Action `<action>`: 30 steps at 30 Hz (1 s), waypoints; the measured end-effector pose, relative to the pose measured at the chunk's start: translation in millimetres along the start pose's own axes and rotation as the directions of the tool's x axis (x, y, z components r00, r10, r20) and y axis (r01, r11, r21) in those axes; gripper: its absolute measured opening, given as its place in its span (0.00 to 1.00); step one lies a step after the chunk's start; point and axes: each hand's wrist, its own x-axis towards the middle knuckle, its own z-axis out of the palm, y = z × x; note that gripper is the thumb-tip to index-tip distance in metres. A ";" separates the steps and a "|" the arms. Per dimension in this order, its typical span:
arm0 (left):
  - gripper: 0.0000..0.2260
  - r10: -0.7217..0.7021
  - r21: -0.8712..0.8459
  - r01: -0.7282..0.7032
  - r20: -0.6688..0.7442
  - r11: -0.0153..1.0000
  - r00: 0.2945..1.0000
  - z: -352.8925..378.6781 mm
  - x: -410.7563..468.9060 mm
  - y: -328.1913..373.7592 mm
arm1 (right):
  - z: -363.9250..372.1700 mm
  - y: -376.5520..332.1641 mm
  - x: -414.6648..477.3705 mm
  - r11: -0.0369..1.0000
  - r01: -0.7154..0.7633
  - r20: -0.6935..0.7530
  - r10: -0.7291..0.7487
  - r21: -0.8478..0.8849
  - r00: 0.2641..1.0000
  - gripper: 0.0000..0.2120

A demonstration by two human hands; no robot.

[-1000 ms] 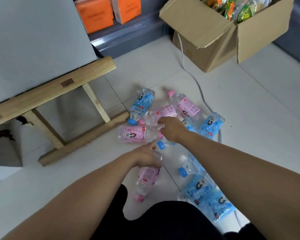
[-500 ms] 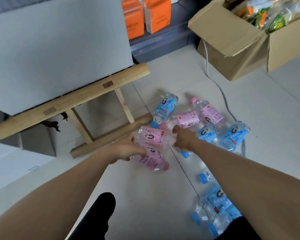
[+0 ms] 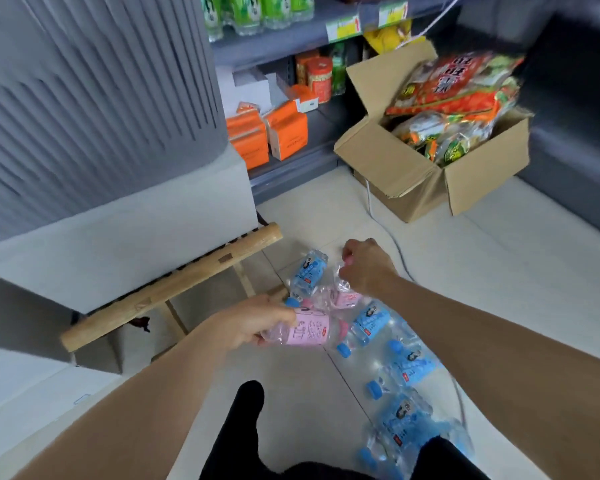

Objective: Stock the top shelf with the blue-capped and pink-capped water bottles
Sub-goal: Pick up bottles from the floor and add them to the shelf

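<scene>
My left hand (image 3: 253, 323) is wrapped around a pink-labelled bottle (image 3: 309, 332) lying sideways, just above the floor (image 3: 499, 271). My right hand (image 3: 364, 268), at one o'clock from it, looks curled on another bottle's neck, though blur hides the grip. The blue-capped bottles (image 3: 409, 368) lie scattered at four o'clock. They look thin-walled, crinkly and heavy with water, so I'd grip mid-label.
</scene>
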 end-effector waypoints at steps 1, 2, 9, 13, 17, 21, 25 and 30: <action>0.08 -0.014 -0.021 0.014 0.000 1.000 1.000 0.4 -10.6 9.3 | -19.8 -4.2 -5.4 1.000 -0.011 -0.020 0.011 -0.002 1.000 0.12; 0.08 -0.029 -0.055 0.029 0.002 0.998 1.000 0.7 -21.6 18.2 | -39.0 -9.4 -10.4 1.000 -0.016 -0.038 0.015 -0.017 0.999 0.14; 0.06 -0.049 -0.235 0.048 0.002 0.971 0.999 -9.0 -125.7 106.1 | -189.4 -67.9 -59.0 0.997 -0.045 -0.150 0.034 -0.066 0.988 0.16; 0.07 -0.007 -0.324 0.005 -0.006 0.946 1.000 -28.6 -207.8 172.3 | -285.2 -104.2 -96.2 0.998 0.005 -0.166 -0.014 -0.058 0.986 0.14; 0.11 0.011 -0.434 -0.020 -0.023 0.901 1.000 -60.7 -298.7 230.0 | -383.0 -147.3 -139.1 0.996 0.067 -0.180 -0.075 -0.052 0.981 0.12; 0.20 0.082 -0.573 -0.063 0.007 0.817 0.997 -99.0 -402.2 277.7 | -478.4 -202.4 -182.6 0.996 0.076 -0.284 -0.086 -0.044 0.955 0.12; 0.20 0.195 -0.708 -0.172 -0.049 0.685 0.980 -140.7 -504.3 311.1 | -562.5 -265.1 -235.1 0.987 0.158 -0.328 -0.153 -0.014 0.932 0.15; 0.15 0.324 -0.756 -0.351 -0.193 0.553 0.926 -182.6 -610.9 342.7 | -642.4 -339.2 -281.1 0.946 0.316 -0.393 -0.320 -0.077 0.862 0.12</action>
